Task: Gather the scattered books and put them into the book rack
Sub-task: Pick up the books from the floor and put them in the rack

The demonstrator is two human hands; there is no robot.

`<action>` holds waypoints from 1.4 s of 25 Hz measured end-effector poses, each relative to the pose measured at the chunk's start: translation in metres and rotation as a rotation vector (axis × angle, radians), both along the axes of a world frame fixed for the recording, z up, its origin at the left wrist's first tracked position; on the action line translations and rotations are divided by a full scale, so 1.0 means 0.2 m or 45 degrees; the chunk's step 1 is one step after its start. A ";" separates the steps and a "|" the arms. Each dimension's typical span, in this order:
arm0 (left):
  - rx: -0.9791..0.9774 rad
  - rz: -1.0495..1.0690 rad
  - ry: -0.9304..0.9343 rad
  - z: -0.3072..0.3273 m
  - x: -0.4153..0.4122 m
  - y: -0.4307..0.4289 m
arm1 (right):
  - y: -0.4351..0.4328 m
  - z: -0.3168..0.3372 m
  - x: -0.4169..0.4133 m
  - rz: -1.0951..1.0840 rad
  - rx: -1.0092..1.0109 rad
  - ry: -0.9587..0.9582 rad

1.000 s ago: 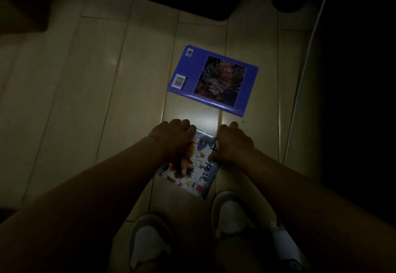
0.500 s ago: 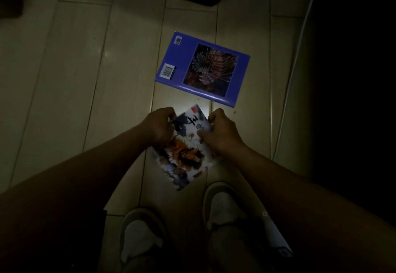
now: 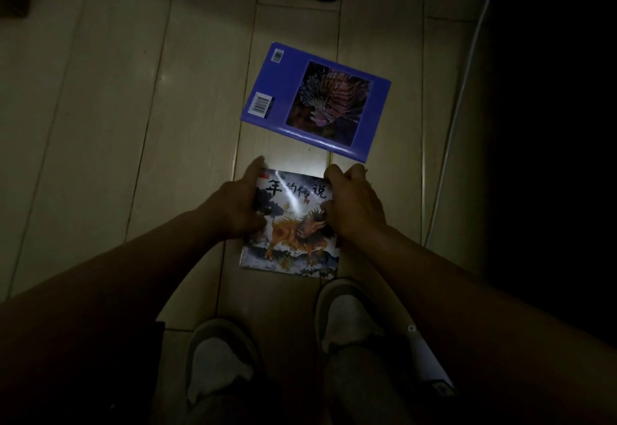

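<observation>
Both grips are closed on one picture book (image 3: 293, 237). The left grip (image 3: 233, 207) wraps the book's left edge near the top corner, and the right grip (image 3: 354, 206) curls round the right edge with the thumb on the cover. The cover faces up and the title runs straight across. Its lower edge is free at 6 o'clock, just short of the right shoe (image 3: 344, 311) and left shoe (image 3: 217, 358).

At 12 to 1 o'clock a blue book (image 3: 317, 100) lies flat on the tiled floor (image 3: 117, 124), near the held book's top edge but apart from it, with a strip of bare tile between them. From 9 to 11 o'clock the floor lies open. At 3 o'clock a white cable (image 3: 467, 90) runs along the edge of deep shadow.

A second ago the picture book lay on the floor under both grips. Half a second ago it was held skewed with one corner pointing down, and now it sits square. The blue book has not shifted on its tiles.
</observation>
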State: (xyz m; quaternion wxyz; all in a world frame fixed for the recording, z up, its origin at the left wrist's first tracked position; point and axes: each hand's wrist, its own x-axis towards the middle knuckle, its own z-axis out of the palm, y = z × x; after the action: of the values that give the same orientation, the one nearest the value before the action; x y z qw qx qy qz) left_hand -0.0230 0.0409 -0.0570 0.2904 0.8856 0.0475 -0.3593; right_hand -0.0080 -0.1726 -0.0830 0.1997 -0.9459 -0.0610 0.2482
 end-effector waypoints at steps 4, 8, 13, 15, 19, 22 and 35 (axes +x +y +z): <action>-0.016 -0.100 -0.028 0.00 0.00 0.02 | 0.00 0.01 -0.01 0.066 0.006 -0.060; -0.093 0.087 0.017 0.02 0.02 0.02 | 0.00 0.00 0.00 0.080 0.052 -0.073; -0.049 0.109 -0.040 0.00 0.04 0.04 | 0.01 0.00 0.01 -0.008 0.126 -0.057; -0.035 0.138 -0.066 0.00 0.05 0.04 | 0.02 0.00 0.03 -0.015 0.161 -0.069; -0.024 0.190 -0.087 0.05 0.08 0.07 | 0.07 0.04 0.09 -0.012 0.215 -0.066; 0.036 0.218 -0.154 0.17 0.16 0.12 | 0.14 0.14 0.19 -0.039 0.275 -0.076; 0.232 0.289 -0.739 1.60 0.20 0.23 | 0.31 1.53 0.42 0.128 0.359 -0.535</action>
State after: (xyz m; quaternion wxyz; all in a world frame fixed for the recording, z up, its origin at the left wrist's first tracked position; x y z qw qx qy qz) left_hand 0.0162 0.0864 0.2635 0.2495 0.9625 0.0932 -0.0512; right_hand 0.0753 -0.1100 0.2233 0.3000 -0.9354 -0.1820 0.0446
